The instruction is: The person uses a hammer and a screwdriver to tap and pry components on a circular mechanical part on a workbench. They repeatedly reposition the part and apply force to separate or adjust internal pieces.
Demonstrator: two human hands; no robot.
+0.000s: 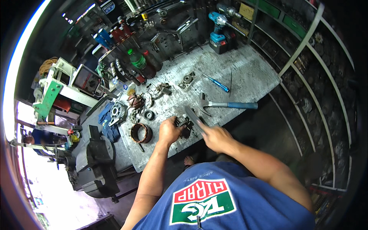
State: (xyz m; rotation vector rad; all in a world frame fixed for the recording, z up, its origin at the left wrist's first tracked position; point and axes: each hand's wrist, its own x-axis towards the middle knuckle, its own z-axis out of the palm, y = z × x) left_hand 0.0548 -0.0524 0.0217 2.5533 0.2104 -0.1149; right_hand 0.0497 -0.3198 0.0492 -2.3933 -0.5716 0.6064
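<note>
On the workbench [245, 73], left hand [168, 131] grip clasps a dark metal part [183, 123]; right hand [215, 137] grips a flat tool [193, 118] touching it.

Green plastic bottle [136, 58] upright at counter's far left edge — label unreadable. Yellow rectangular sign [247, 11] on back wall beside shelving. Grey box-shaped meter [87, 79] left of counter — pale dial face, tilted.

We are in a repair workshop for motor parts, open to the daylight on its left side. We see a worn metal workbench [245, 73] with a hammer [226, 104], a blue screwdriver [217, 83], a cordless drill [220, 28] and copper-wound coils [141, 133] on it. A heavy black vise [100, 163] stands at the bench, and curved shelves [306, 76] full of dark parts fill the right wall.
</note>
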